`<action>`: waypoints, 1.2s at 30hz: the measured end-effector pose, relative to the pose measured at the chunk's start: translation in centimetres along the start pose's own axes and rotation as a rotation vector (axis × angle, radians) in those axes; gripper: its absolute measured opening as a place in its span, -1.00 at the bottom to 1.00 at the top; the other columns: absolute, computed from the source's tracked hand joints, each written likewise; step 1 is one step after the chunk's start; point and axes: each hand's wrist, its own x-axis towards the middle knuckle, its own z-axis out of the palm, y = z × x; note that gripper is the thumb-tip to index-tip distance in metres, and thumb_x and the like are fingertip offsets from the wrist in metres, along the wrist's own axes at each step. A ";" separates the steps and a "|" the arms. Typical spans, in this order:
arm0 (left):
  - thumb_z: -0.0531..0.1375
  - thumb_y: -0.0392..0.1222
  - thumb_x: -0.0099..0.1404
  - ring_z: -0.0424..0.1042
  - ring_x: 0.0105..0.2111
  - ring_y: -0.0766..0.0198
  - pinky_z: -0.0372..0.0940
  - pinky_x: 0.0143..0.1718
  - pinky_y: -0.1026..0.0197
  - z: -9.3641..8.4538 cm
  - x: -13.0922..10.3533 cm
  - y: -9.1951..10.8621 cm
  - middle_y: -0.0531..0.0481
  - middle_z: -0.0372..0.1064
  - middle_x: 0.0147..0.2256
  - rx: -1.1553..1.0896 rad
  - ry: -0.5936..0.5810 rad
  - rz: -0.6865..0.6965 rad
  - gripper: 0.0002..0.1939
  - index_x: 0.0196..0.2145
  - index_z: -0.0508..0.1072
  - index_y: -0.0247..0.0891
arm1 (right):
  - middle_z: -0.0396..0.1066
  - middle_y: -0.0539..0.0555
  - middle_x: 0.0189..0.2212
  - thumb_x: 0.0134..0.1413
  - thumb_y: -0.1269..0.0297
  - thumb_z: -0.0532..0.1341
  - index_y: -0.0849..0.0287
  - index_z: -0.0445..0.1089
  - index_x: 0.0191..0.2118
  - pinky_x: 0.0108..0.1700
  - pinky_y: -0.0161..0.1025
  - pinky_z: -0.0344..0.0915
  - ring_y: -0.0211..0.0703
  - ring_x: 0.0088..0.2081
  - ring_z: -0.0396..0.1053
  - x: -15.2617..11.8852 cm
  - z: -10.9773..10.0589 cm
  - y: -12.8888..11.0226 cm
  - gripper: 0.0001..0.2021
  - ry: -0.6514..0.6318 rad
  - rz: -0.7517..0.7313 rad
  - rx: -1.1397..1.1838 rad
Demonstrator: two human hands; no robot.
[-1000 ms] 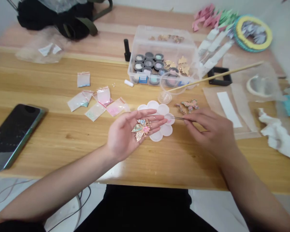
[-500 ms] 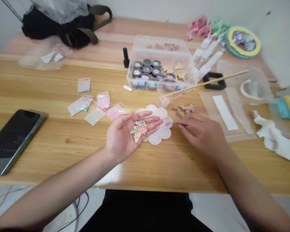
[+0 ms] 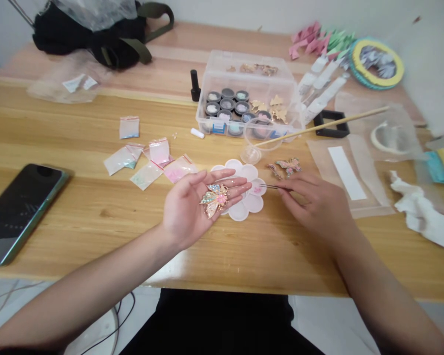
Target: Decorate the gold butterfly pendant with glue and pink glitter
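Note:
My left hand [image 3: 192,212] is palm up with its fingers stretched out, and a gold butterfly ornament [image 3: 215,199] with blue, green and pink stones rests on it. Under and behind the fingertips lies a white flower-shaped palette [image 3: 253,203]. Pink bits [image 3: 258,189] sit in its right well. My right hand [image 3: 313,202] pinches thin tweezers [image 3: 272,187], whose tips are at that well's right side. Whether the tips hold anything is too small to tell. Just behind my right hand lies a jewelled butterfly [image 3: 288,167] on the table.
A clear box [image 3: 227,129] of small pots stands behind the palette, with a wooden stick [image 3: 325,123] across a clear cup [image 3: 251,155]. Small bags [image 3: 147,175] and a phone [image 3: 20,212] are left. Bottles [image 3: 323,98], a black frame [image 3: 331,129] and crumpled tissue [image 3: 422,212] are right.
The tweezer tips have drawn back slightly to the right from the pink bits. The left hand holds its pose under the butterfly ornament; the whole view has shifted a little.

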 end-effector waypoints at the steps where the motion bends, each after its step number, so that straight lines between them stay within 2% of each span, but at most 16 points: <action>1: 0.14 -0.06 0.23 0.46 0.15 -0.15 0.09 0.37 -0.16 0.0 0.0 0.0 -0.32 0.58 -0.14 0.002 -0.003 0.003 -0.64 -0.19 0.54 -0.39 | 0.60 0.07 -0.34 0.24 0.39 0.19 0.16 0.56 -0.22 -0.44 -0.29 0.37 -0.15 -0.34 0.57 0.0 0.0 0.0 -0.84 0.002 -0.005 -0.003; 7: 0.08 -0.08 0.28 0.43 0.20 -0.09 0.13 0.35 -0.13 0.1 0.0 0.1 -0.33 0.58 -0.15 -0.009 -0.050 -0.001 -0.66 -0.22 0.53 -0.39 | 0.59 0.07 -0.35 0.26 0.37 0.19 0.16 0.55 -0.26 -0.46 -0.29 0.33 -0.16 -0.36 0.56 -0.1 0.1 0.2 -0.83 -0.002 0.012 0.003; 12: 0.09 -0.09 0.28 0.43 0.19 -0.13 0.17 0.33 -0.13 -0.1 0.1 0.1 -0.38 0.57 -0.14 -0.040 -0.086 0.001 -0.65 -0.20 0.52 -0.43 | 0.59 0.05 -0.35 0.26 0.36 0.18 0.12 0.56 -0.24 -0.42 -0.27 0.35 -0.16 -0.35 0.55 -0.2 0.4 0.2 -0.82 0.009 0.029 0.008; 17: 0.12 -0.07 0.24 0.40 0.22 -0.12 0.16 0.34 -0.10 -0.2 0.1 0.0 -0.35 0.57 -0.15 -0.039 -0.081 -0.007 -0.63 -0.15 0.51 -0.41 | 0.59 0.06 -0.36 0.25 0.38 0.18 0.14 0.54 -0.29 -0.40 -0.26 0.36 -0.15 -0.34 0.55 -0.2 0.5 0.2 -0.82 0.012 0.024 0.011; 25: 0.08 -0.09 0.27 0.42 0.20 -0.14 0.22 0.29 -0.13 0.0 0.1 0.0 -0.38 0.57 -0.11 -0.066 -0.122 -0.006 -0.65 -0.16 0.49 -0.41 | 0.61 0.08 -0.32 0.20 0.44 0.22 0.17 0.53 -0.28 -0.33 -0.24 0.45 -0.12 -0.30 0.58 0.0 -0.3 0.0 -0.88 0.046 -0.011 0.036; 28: 0.07 -0.09 0.29 0.48 0.14 -0.12 0.22 0.29 -0.12 0.0 0.1 0.0 -0.38 0.58 -0.13 -0.083 -0.135 -0.004 -0.63 -0.13 0.48 -0.43 | 0.60 0.08 -0.34 0.20 0.45 0.25 0.18 0.51 -0.28 -0.33 -0.26 0.46 -0.14 -0.33 0.58 0.2 -0.6 0.0 -0.91 0.052 -0.038 0.052; 33: 0.07 -0.06 0.32 0.61 -0.07 0.00 0.26 0.26 -0.04 -0.1 0.1 -0.1 -0.29 0.60 -0.19 -0.075 -0.133 -0.014 -0.65 -0.18 0.49 -0.39 | 0.58 0.04 -0.35 0.17 0.48 0.28 0.13 0.49 -0.25 -0.28 -0.28 0.48 -0.20 -0.34 0.55 0.5 -1.4 -0.9 -0.89 0.061 -0.028 0.167; 36: 0.07 -0.07 0.31 0.61 -0.08 0.02 0.28 0.24 -0.01 -0.2 0.1 -0.2 -0.29 0.60 -0.19 -0.108 -0.149 -0.034 -0.65 -0.19 0.50 -0.40 | 0.56 0.00 -0.36 0.13 0.52 0.30 0.10 0.48 -0.24 -0.29 -0.30 0.47 -0.23 -0.35 0.53 0.7 -2.1 -1.9 -0.84 0.077 -0.028 0.230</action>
